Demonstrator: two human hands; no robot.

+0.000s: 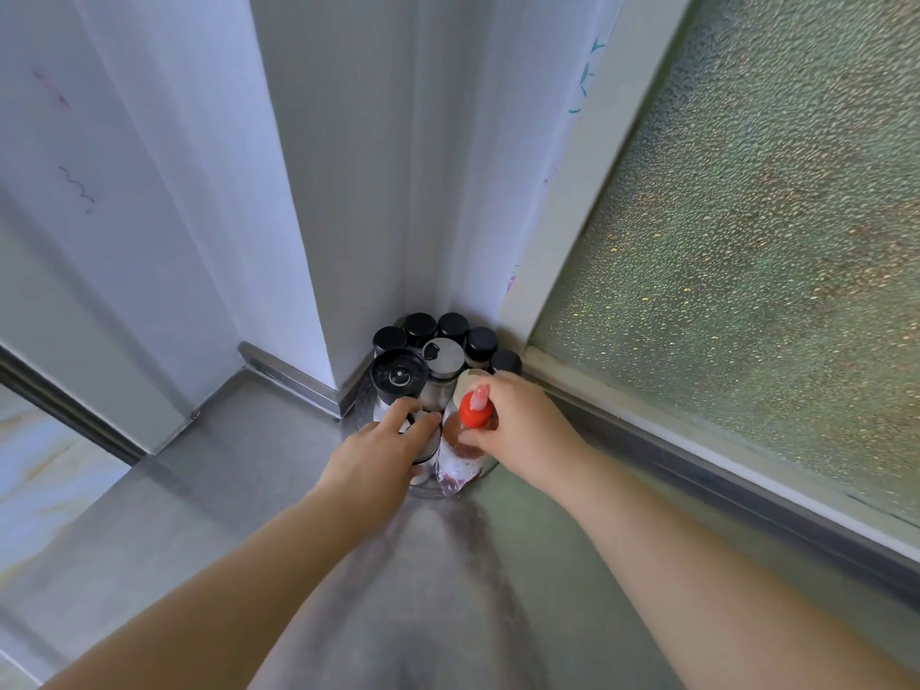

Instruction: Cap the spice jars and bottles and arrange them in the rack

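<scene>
Rack (490, 465) sits tucked in the corner of the steel counter (279, 490), right where the white wall (318, 191) meets the frosted window (747, 241); five black-capped jars (452, 326) ring the back, a steel-lidded shaker (442, 358) in the middle, a black-topped grinder (399, 375) front left; right hand (522, 420) is wrapped around the red-capped bottle (475, 408) at the rack's front; left hand (378, 450) has fingers loosely spread against the grinder's side, can't tell if it's actually gripping.
</scene>
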